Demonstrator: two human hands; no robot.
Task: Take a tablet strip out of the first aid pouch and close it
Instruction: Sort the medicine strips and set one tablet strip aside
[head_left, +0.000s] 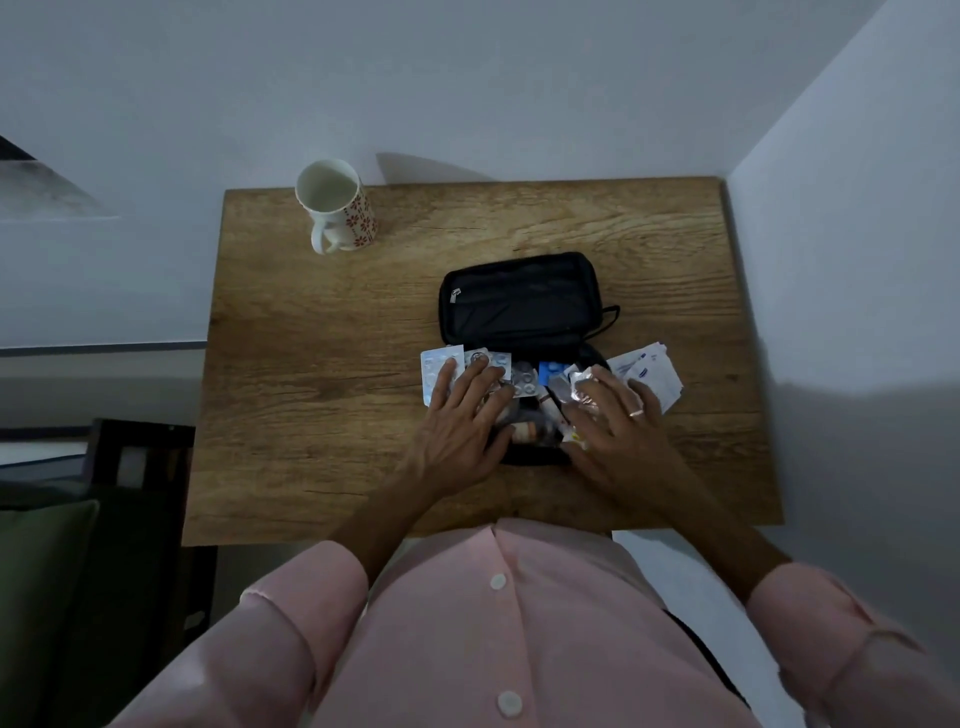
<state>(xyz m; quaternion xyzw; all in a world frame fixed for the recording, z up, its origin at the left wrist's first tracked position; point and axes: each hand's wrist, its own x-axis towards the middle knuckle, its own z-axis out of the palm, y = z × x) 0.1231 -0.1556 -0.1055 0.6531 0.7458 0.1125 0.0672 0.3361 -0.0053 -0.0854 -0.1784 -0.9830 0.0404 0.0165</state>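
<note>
A black first aid pouch (519, 301) lies unzipped and folded open on the wooden table (322, 364), its lid flat toward the wall. Several silver tablet strips (439, 364) fan out of its near half, with a blue strip (550, 370) and white sachets (652, 371) to the right. My left hand (462, 415) rests flat on the left strips, fingers straight and spread. My right hand (618, 421) lies over the right contents, its fingertips touching a crinkled foil strip (582, 389). A small bottle (527, 431) shows between the hands.
A white mug with red flowers (337, 205) stands at the table's far left corner. Walls border the table behind and on the right. A dark chair (130, 467) with a green cushion stands to the left.
</note>
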